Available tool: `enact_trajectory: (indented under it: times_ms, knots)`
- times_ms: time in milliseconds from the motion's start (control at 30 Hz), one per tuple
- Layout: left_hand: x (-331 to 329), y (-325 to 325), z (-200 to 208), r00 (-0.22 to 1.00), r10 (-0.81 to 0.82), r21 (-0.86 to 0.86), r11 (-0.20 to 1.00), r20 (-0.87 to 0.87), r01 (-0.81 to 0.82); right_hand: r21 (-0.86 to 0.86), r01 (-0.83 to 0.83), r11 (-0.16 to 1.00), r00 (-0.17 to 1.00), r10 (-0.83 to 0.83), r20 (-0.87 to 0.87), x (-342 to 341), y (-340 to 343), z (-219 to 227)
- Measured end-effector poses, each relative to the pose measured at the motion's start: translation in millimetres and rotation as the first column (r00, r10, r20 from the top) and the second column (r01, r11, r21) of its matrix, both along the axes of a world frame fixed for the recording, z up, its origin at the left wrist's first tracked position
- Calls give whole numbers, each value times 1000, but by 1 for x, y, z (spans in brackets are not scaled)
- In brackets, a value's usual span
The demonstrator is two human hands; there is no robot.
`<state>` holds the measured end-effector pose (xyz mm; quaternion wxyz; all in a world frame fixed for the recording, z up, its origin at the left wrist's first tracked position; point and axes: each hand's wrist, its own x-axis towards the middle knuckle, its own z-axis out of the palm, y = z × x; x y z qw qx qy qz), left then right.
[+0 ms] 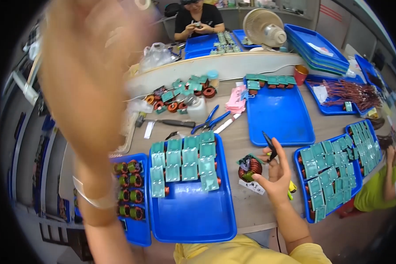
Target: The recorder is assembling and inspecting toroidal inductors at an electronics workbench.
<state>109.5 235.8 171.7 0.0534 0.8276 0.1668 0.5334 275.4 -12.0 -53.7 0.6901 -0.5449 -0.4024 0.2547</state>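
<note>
The left hand (90,83) is raised, blurred, in the near foreground; its grip cannot be told. In the right hand (277,176), a slim black tool (270,145) is pinched between the fingers, its long axis tilted up and leftward. Just left of that nearer hand, a copper-wound coil (251,167) is touched by the thumb. Farther left, green-topped coils (189,156) are laid in a blue tray (193,220).

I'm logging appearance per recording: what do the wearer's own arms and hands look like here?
The left hand is blurred but looks ungloved; a pale, partly see-through band crosses the wrist, and the left forearm is bare as far as it shows. The right hand is ungloved too, with a bare right forearm up to a yellow sleeve.
</note>
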Motion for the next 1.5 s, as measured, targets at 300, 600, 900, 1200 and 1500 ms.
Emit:
enact_trajectory:
  times_ms: [300,600,900,1200,1500]
  knots:
    - [-83,-254,-182,970,-184,-786,572,156,235,290,-502,815,863,494,104,-78,-31,31]
    - [-110,-234,-169,986,-143,-717,678,90,164,313,-608,729,793,579,192,-92,-16,35]
    - [-113,-230,-179,965,-219,-789,562,148,248,226,-635,738,767,567,301,-87,-21,31]
    - [-111,-232,-179,949,-246,-824,482,198,297,211,-592,778,798,530,287,-89,-27,30]
    - [-114,-231,-180,945,-295,-775,561,143,292,207,-560,803,790,441,426,-89,-33,26]
